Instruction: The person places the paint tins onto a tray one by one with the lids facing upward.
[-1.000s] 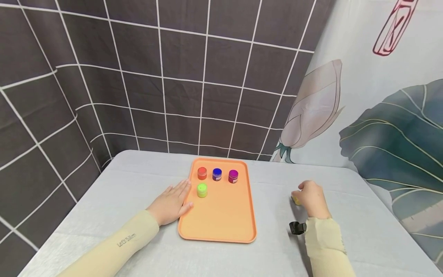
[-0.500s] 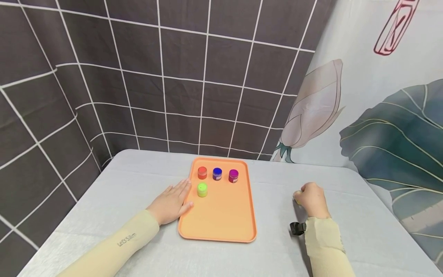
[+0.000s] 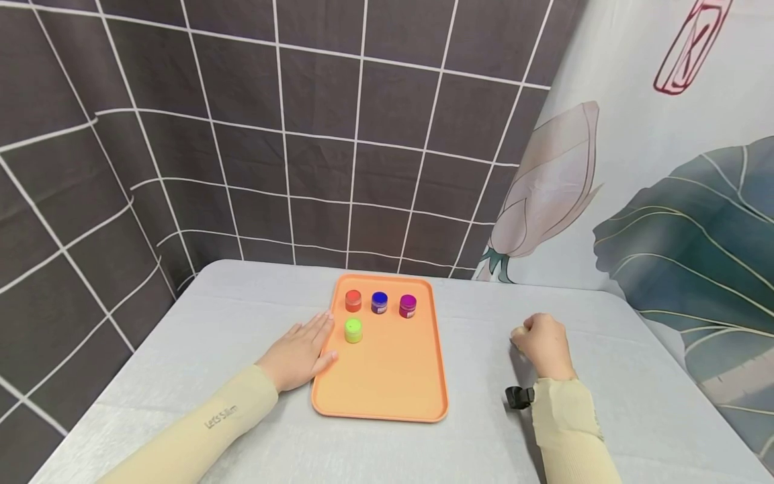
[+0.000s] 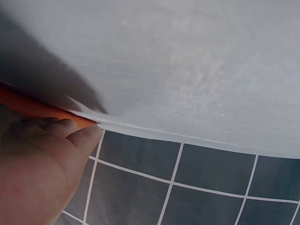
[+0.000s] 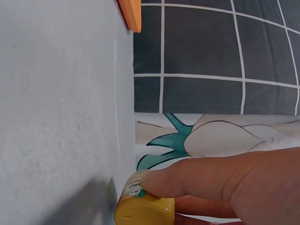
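Note:
My right hand (image 3: 543, 344) pinches a small yellow paint jar (image 5: 145, 211) to the right of the tray. In the right wrist view the thumb lies along the jar's label, with the jar tilted and close beside the white table surface; in the head view the fingers hide most of it. My left hand (image 3: 296, 353) rests with straight fingers on the left rim of the orange tray (image 3: 387, 393). Standing on the tray are a red jar (image 3: 353, 301), a blue jar (image 3: 379, 302), a purple jar (image 3: 408, 306) and, nearer me, a lime-green jar (image 3: 353, 331).
A white cloth covers the table (image 3: 478, 430). Behind it hangs a dark curtain (image 3: 320, 161) with a white grid, and a white curtain (image 3: 629, 161) with flower and leaf prints is at the right. A black clip (image 3: 519, 397) sits at my right cuff.
My right hand has turned slightly and its fingers have closed in, so the yellow jar is less visible in the head view. The left hand and the tray have kept their places.

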### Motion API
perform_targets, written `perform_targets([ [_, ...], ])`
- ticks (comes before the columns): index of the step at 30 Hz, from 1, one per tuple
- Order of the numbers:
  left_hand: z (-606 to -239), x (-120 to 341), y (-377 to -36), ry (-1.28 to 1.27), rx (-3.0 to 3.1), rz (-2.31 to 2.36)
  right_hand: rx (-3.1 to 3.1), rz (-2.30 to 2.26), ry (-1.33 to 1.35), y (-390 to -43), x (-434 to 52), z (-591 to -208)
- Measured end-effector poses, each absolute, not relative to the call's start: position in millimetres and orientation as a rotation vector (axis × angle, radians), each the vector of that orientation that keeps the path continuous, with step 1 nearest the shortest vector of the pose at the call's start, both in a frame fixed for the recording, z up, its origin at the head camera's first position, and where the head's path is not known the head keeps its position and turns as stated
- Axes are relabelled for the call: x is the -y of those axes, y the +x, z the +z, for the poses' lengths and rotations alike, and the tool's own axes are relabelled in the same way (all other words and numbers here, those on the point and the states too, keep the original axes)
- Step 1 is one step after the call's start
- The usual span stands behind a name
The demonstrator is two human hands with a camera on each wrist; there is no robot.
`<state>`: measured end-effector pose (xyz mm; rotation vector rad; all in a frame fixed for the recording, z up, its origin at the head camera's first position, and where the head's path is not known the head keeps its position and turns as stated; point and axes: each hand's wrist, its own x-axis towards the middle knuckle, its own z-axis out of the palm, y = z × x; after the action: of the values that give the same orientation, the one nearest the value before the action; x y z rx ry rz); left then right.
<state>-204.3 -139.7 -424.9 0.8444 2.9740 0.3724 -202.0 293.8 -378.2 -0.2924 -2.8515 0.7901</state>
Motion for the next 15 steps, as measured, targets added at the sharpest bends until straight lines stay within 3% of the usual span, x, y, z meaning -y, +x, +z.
perform_targets([
  [15,-423.9,139.9,-204.3,0.847,-2.969,0.378,2.683,0.831,-0.258,-202.2,-286.8,-373.3],
])
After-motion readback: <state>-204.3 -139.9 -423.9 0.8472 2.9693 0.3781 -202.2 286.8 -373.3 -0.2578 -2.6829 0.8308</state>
